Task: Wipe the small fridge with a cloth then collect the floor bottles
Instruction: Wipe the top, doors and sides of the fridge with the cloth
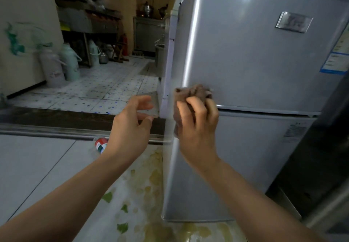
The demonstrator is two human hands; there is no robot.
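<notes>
Wiping step: right hand [196, 126] bunches the cloth [194, 92] on the fridge [245, 62]; left hand [130, 126] half-open, empty. The bottle [101, 144] waits; next, probably more strokes.

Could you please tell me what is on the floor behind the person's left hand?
A bottle with a red, white and green label lies on the pale floor behind the left hand. Only its labelled end shows; the hand and wrist cover the rest.

The silver two-door fridge [255, 62] stands upright with both doors shut, a bunched brown cloth [194, 94] pressed against the lower left of its upper door, and a bottle [101, 144] with a red-and-green label lies on the floor nearby.
</notes>
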